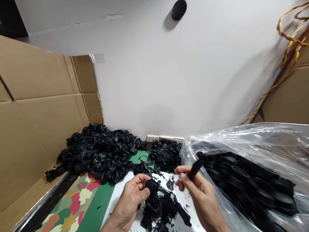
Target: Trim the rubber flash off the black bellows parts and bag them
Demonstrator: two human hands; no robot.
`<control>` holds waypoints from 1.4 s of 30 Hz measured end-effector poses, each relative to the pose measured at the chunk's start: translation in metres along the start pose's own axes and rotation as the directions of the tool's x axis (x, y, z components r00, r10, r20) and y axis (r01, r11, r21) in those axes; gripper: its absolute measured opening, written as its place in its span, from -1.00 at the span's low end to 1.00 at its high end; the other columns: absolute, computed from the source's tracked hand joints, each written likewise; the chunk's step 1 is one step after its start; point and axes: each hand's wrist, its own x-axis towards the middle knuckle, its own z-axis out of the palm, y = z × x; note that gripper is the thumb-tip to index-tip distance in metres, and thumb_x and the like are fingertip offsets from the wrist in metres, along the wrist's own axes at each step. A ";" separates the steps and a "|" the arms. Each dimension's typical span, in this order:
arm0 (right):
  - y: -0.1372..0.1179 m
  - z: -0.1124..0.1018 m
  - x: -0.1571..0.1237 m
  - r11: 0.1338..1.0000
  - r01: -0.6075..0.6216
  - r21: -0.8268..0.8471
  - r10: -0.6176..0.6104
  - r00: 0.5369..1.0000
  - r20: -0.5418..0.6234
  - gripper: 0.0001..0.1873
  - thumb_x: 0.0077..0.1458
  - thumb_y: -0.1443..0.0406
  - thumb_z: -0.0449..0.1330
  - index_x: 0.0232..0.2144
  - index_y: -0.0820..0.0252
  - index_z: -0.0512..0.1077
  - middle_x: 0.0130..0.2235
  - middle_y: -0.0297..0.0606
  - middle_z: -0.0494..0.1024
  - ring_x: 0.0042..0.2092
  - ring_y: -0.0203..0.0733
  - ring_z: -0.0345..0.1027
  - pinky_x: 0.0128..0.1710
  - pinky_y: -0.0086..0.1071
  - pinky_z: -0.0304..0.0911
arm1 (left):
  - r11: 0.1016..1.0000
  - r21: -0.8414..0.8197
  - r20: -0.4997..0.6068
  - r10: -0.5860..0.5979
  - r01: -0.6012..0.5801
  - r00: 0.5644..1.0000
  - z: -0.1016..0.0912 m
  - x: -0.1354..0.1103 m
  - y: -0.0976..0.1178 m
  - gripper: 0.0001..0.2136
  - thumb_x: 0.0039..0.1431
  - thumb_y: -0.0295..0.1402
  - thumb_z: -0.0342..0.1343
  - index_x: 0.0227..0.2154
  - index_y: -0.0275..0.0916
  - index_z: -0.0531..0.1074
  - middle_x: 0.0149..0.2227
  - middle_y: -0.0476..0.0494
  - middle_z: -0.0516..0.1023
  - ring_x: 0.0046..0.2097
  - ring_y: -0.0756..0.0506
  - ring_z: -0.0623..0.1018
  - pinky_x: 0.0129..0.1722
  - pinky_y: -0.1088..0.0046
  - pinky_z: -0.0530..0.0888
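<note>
My left hand (131, 201) pinches a black rubber part (149, 186) with a rounded end between thumb and fingers. Apart from it on the right, my right hand (202, 196) is closed around a flat, dark, strip-like piece (195, 169); whether this is a tool or rubber cannot be made out. Under and between both hands, torn black rubber scraps (166, 207) lie on a white sheet (119, 193). A heap of ribbed black rubber parts (103, 154) rises behind my left hand, and a smaller heap of thin black trimmings (166, 153) sits farther back in the middle.
A clear plastic bag (231, 135) on the right holds many ribbed black rubber parts (256, 187). Cardboard (41, 112) walls the left side, beside a patterned green board (74, 199). White power sockets (153, 138) stand against the back wall. Twisted yellow-red wires (287, 74) hang at right.
</note>
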 end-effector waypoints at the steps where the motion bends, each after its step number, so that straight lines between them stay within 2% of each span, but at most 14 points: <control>1: -0.002 0.004 -0.004 1.000 0.015 -0.020 -0.014 0.999 0.034 -0.72 -0.01 0.11 0.19 -0.33 0.19 0.47 -0.43 -0.25 0.51 -0.43 -0.16 0.35 -0.38 -0.30 0.28 | 1.000 -0.024 0.015 -0.005 0.006 1.000 0.001 0.000 0.001 -0.69 -0.17 -0.32 0.38 -0.32 -0.26 0.47 -0.41 -0.10 0.56 -0.35 -0.04 0.51 -0.32 0.50 0.39; 3: -0.004 0.014 -0.012 0.989 0.103 -0.107 -0.088 0.987 0.137 -0.78 0.03 0.19 0.15 -0.28 0.16 0.46 -0.39 -0.25 0.50 -0.41 -0.16 0.35 -0.39 -0.31 0.27 | 0.998 -0.052 0.034 -0.017 0.019 0.999 0.005 -0.001 0.002 -0.72 -0.13 -0.32 0.35 -0.32 -0.25 0.47 -0.42 -0.09 0.55 -0.36 -0.04 0.51 -0.33 0.50 0.39; 6: -0.002 0.032 -0.021 0.936 0.302 -0.182 -0.249 0.932 0.265 -0.92 -0.04 0.35 0.17 -0.43 0.14 0.46 -0.36 -0.25 0.47 -0.30 -0.13 0.35 -0.31 -0.34 0.26 | 0.999 -0.050 0.044 -0.019 0.022 0.999 0.007 -0.002 0.001 -0.71 -0.15 -0.29 0.36 -0.33 -0.24 0.48 -0.42 -0.06 0.53 -0.36 -0.03 0.49 -0.37 0.54 0.36; 10: 0.006 0.044 -0.023 0.925 0.339 -0.172 -0.310 0.935 0.175 -0.88 -0.10 0.43 0.15 -0.53 0.15 0.45 -0.47 -0.32 0.40 -0.41 -0.20 0.31 -0.43 -0.41 0.22 | 0.985 0.155 0.025 0.066 -0.069 0.997 0.007 -0.003 0.000 -0.70 -0.12 -0.20 0.31 -0.31 -0.20 0.50 -0.33 -0.09 0.50 -0.31 -0.07 0.46 -0.35 0.51 0.35; 12: 0.009 0.044 -0.022 0.924 0.349 -0.154 -0.332 0.935 0.127 -0.87 -0.11 0.43 0.15 -0.55 0.14 0.46 -0.51 -0.36 0.37 -0.45 -0.23 0.28 -0.47 -0.43 0.20 | 0.890 0.418 -0.013 0.208 -0.184 0.978 0.008 -0.004 0.003 -0.68 -0.13 -0.23 0.31 -0.25 -0.16 0.52 -0.22 -0.13 0.49 -0.20 -0.14 0.45 -0.30 0.45 0.36; 14: 0.010 0.043 -0.021 0.921 0.360 -0.150 -0.345 0.931 0.117 -0.85 -0.10 0.43 0.15 -0.61 0.14 0.44 -0.56 -0.39 0.32 -0.49 -0.25 0.23 -0.50 -0.45 0.17 | 0.716 0.635 0.024 0.356 -0.290 0.934 0.010 -0.005 0.006 -0.64 -0.20 -0.33 0.34 -0.22 -0.12 0.53 -0.16 -0.14 0.47 -0.10 -0.20 0.41 -0.19 0.40 0.34; 17: 0.008 0.042 -0.023 0.920 0.348 -0.180 -0.318 0.932 0.172 -0.80 -0.09 0.42 0.12 -0.69 0.15 0.37 -0.57 -0.40 0.28 -0.52 -0.27 0.18 -0.53 -0.45 0.13 | 0.599 0.731 0.128 0.351 -0.327 0.928 0.016 -0.006 0.008 -0.76 -0.17 -0.49 0.28 -0.36 -0.13 0.55 -0.31 -0.08 0.48 -0.22 -0.15 0.43 -0.24 0.42 0.34; 22: 0.004 0.045 -0.020 0.959 0.134 -0.251 -0.096 0.983 0.156 -0.86 -0.16 0.40 0.11 -0.68 0.16 0.31 -0.56 -0.36 0.33 -0.47 -0.20 0.23 -0.47 -0.39 0.15 | 0.651 0.722 0.053 0.284 -0.234 0.957 0.022 -0.008 0.001 -0.89 -0.11 -0.54 0.19 -0.49 -0.20 0.50 -0.48 -0.04 0.45 -0.39 -0.10 0.40 -0.40 0.46 0.30; 25: 0.003 0.046 -0.017 0.965 -0.001 -0.262 0.024 0.996 0.087 -0.89 -0.18 0.36 0.09 -0.68 0.16 0.28 -0.59 -0.36 0.35 -0.49 -0.18 0.23 -0.48 -0.38 0.14 | 0.552 0.780 0.078 0.383 -0.295 0.920 0.022 -0.010 -0.001 -0.92 -0.05 -0.50 0.17 -0.51 -0.19 0.47 -0.47 -0.06 0.45 -0.39 -0.12 0.42 -0.39 0.44 0.31; 28: 0.002 0.048 -0.017 0.959 0.013 -0.283 0.001 0.999 0.050 -0.88 -0.18 0.34 0.08 -0.68 0.15 0.27 -0.61 -0.36 0.34 -0.51 -0.19 0.21 -0.51 -0.39 0.12 | 0.425 0.813 0.173 0.476 -0.398 0.863 0.022 -0.011 0.001 -0.90 0.01 -0.50 0.14 -0.50 -0.16 0.47 -0.44 -0.10 0.47 -0.36 -0.13 0.45 -0.37 0.43 0.32; 30: 0.000 0.051 -0.020 0.954 0.047 -0.297 -0.037 0.999 0.039 -0.87 -0.18 0.33 0.08 -0.69 0.14 0.26 -0.61 -0.36 0.34 -0.51 -0.19 0.20 -0.50 -0.39 0.11 | 0.400 0.813 0.203 0.485 -0.422 0.850 0.023 -0.011 0.003 -0.89 0.02 -0.50 0.13 -0.53 -0.16 0.46 -0.46 -0.09 0.45 -0.38 -0.13 0.45 -0.38 0.44 0.31; 36: -0.003 0.044 -0.005 0.933 0.084 -0.349 -0.115 0.991 -0.069 -0.83 -0.17 0.30 0.10 -0.72 0.10 0.22 -0.60 -0.35 0.33 -0.51 -0.17 0.17 -0.48 -0.35 0.05 | 0.442 0.772 0.233 0.472 -0.457 0.850 0.034 -0.014 0.004 -0.84 -0.06 -0.56 0.15 -0.62 -0.17 0.43 -0.52 -0.08 0.42 -0.44 -0.11 0.42 -0.43 0.43 0.28; 39: -0.002 0.027 0.011 0.931 0.025 -0.364 -0.103 0.975 -0.196 -0.80 -0.10 0.22 0.06 -0.68 0.09 0.21 -0.65 -0.36 0.29 -0.53 -0.16 0.13 -0.52 -0.35 0.01 | 0.548 0.669 0.295 0.424 -0.502 0.856 0.038 -0.014 0.004 -0.84 -0.15 -0.61 0.17 -0.61 -0.19 0.47 -0.51 -0.07 0.43 -0.41 -0.11 0.42 -0.41 0.44 0.30; 42: 0.000 0.018 0.015 0.938 0.046 -0.342 -0.104 0.983 -0.154 -0.78 -0.08 0.16 0.09 -0.64 0.13 0.28 -0.62 -0.35 0.36 -0.51 -0.16 0.18 -0.50 -0.36 0.07 | 0.697 0.606 0.108 0.405 -0.383 0.908 0.036 -0.008 0.008 -0.78 -0.22 -0.63 0.21 -0.47 -0.19 0.54 -0.38 -0.07 0.49 -0.37 -0.11 0.42 -0.35 0.45 0.34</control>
